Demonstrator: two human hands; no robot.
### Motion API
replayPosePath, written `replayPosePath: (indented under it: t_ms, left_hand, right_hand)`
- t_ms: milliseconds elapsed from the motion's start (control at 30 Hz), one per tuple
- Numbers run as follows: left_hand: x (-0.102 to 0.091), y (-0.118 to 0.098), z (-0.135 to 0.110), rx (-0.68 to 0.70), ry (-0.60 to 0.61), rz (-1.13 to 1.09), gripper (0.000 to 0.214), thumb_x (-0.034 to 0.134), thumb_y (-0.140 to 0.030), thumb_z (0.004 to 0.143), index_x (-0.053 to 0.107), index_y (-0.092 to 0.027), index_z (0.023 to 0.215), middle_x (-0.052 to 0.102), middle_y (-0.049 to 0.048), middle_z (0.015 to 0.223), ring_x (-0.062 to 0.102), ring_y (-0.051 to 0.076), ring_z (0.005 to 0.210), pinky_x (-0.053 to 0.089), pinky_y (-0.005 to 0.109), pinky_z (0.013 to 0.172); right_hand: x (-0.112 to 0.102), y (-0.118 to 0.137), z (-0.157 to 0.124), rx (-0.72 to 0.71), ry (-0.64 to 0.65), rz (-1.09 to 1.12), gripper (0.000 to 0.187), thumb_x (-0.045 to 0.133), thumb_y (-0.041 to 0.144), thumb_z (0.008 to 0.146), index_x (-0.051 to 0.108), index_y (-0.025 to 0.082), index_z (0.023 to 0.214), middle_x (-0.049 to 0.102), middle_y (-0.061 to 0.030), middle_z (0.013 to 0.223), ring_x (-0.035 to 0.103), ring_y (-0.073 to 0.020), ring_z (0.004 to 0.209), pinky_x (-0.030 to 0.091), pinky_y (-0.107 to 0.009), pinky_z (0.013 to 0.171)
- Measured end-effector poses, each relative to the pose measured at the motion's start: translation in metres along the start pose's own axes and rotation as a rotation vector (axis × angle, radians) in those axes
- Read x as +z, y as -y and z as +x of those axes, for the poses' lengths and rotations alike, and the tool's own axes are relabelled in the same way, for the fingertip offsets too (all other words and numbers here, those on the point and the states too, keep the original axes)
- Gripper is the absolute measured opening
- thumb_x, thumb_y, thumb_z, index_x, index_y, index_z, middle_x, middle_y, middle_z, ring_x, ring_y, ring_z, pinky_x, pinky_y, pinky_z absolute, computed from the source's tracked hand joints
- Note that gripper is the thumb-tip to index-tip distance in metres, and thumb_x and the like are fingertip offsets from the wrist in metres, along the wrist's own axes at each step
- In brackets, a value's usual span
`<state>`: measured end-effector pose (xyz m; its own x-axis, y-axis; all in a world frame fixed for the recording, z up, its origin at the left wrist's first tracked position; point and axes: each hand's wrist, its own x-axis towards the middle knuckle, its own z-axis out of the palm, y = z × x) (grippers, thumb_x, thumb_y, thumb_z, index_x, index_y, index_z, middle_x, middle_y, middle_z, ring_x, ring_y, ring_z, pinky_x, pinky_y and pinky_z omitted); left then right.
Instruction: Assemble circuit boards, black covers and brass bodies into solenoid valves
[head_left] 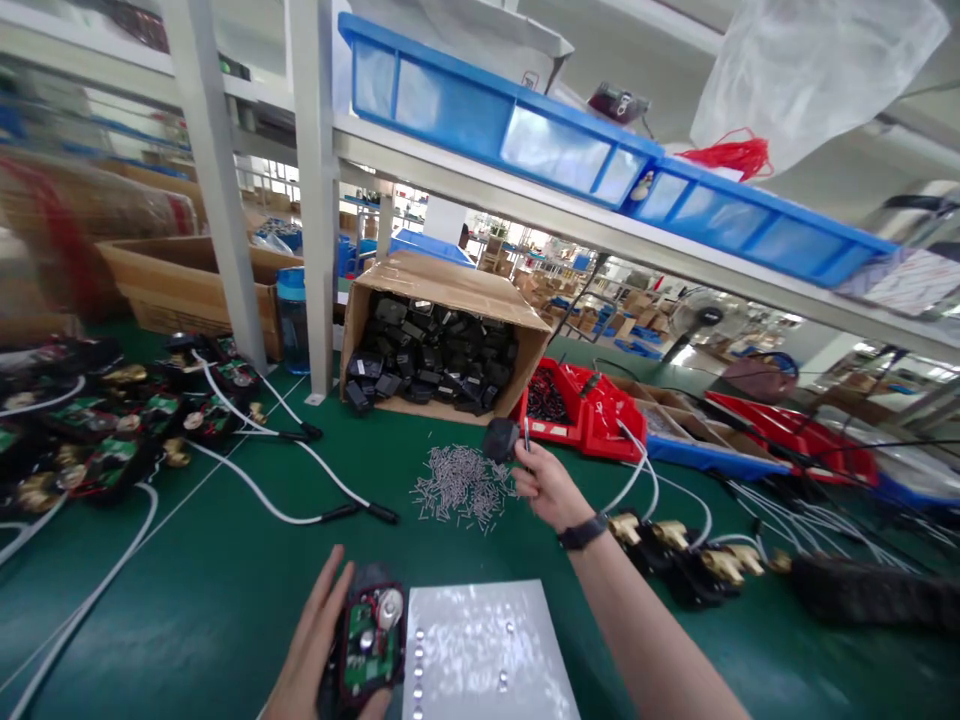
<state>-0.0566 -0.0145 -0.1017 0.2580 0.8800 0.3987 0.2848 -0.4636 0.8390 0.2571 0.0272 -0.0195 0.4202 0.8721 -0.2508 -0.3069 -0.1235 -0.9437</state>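
Spanning the frame, desk (225,580): green mat, strewn with white cables (285,500) and other boards at the left edge.
Cardboard box (450,285): upper centre, lying on its side and full of black parts (435,365); red bins (577,400) sit just to its right.
Metal plate (487,650): bottom centre, flat and shiny, just right of the unit.
Circuit unit (371,635): bottom centre, a green board in a dark housing with a round silver part on top.
Unit handling: it looks rigid and light, but the bare board seems delicate, so I'd grip the housing's edges, not the components.
Left hand (307,650): bottom centre, fingers almost straight along the unit's left side, thumb at its near end, steadying rather than clamping.
Right hand (547,485): centre of frame, raised above the desk with fingertips pinched together, a watch (583,532) on the wrist.
Black cap (500,438): nipped at those fingertips; it looks like hard, light plastic, easy to pinch by the sides.
Pin (525,435): thin metal, standing up between the same fingers; stiff, tiny and probably slippery.
Pin pile (461,485): loose on the mat just left of the right hand.
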Motion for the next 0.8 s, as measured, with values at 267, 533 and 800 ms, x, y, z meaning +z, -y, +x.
replayPosePath:
  t_ms: [267,533,800]
  left_hand:
    - [-0.007,-0.007,0.001,-0.116,0.245,0.081,0.059,0.055,-0.032,0.075,0.032,-0.021,0.128,0.046,0.0126,0.128,0.048,0.029,0.117,0.036,0.051,0.102]
    - [-0.011,-0.002,0.005,-0.321,0.34,-0.107,0.071,0.065,-0.034,0.068,0.03,-0.024,0.128,0.044,0.0111,0.13,0.049,0.03,0.115,0.037,0.05,0.1]
    - [-0.011,-0.003,-0.001,-0.387,0.284,-0.361,0.072,0.071,-0.019,0.062,0.035,-0.025,0.124,0.047,0.008,0.129,0.048,0.027,0.116,0.035,0.043,0.103]
  right_hand:
    - [-0.025,-0.075,-0.146,0.273,0.157,-0.175,0.045,0.07,0.056,0.062,0.046,0.019,0.071,0.028,0.0115,0.05,0.009,-0.002,0.036,0.011,-0.017,0.03]
    - [-0.045,-0.071,-0.176,-0.406,-0.001,-1.434,0.056,0.042,0.007,0.078,0.041,0.028,0.13,0.047,-0.0101,0.13,0.063,-0.0208,0.08,0.05,-0.031,0.062]
    - [-0.009,-0.034,-0.156,-0.569,0.596,-1.925,0.072,0.041,-0.009,0.065,0.045,0.033,0.124,0.054,-0.0072,0.121,0.064,-0.0192,0.059,0.048,-0.03,0.049]
